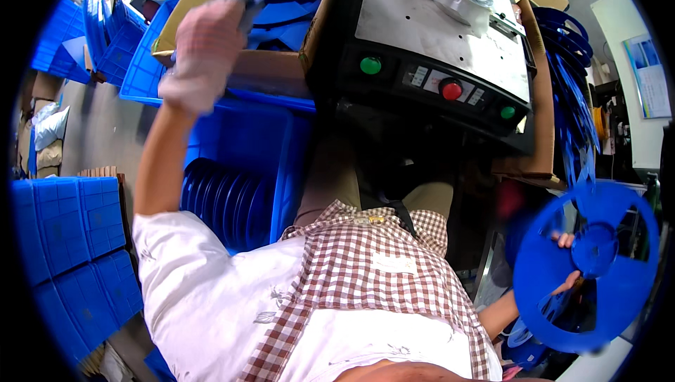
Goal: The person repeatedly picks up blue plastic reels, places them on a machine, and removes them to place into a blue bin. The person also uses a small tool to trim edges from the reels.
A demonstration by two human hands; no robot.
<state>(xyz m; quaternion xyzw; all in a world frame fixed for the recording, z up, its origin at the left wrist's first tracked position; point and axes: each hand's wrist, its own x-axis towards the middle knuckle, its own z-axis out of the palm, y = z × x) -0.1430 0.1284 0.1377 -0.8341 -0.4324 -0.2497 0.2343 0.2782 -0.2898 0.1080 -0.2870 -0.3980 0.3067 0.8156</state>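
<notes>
At left, glossy round reels (225, 202) stand in a row inside a smooth blue plastic bin (290, 153); above, the gloved left hand (209, 48) is blurred beside blue pieces (285, 13) in a cardboard box (273, 71), so I cannot tell if it grips one. Then comes a metal-topped machine (397, 23) with small unreadable labels (419, 76). At far right, the right hand (567, 283) grasps a thin blue spoked reel (598, 250) near its centre.

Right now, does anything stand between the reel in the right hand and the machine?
Yes: in this view, the carton right of the machine stands between it and the reel. Their relative heights are unclear.
</notes>
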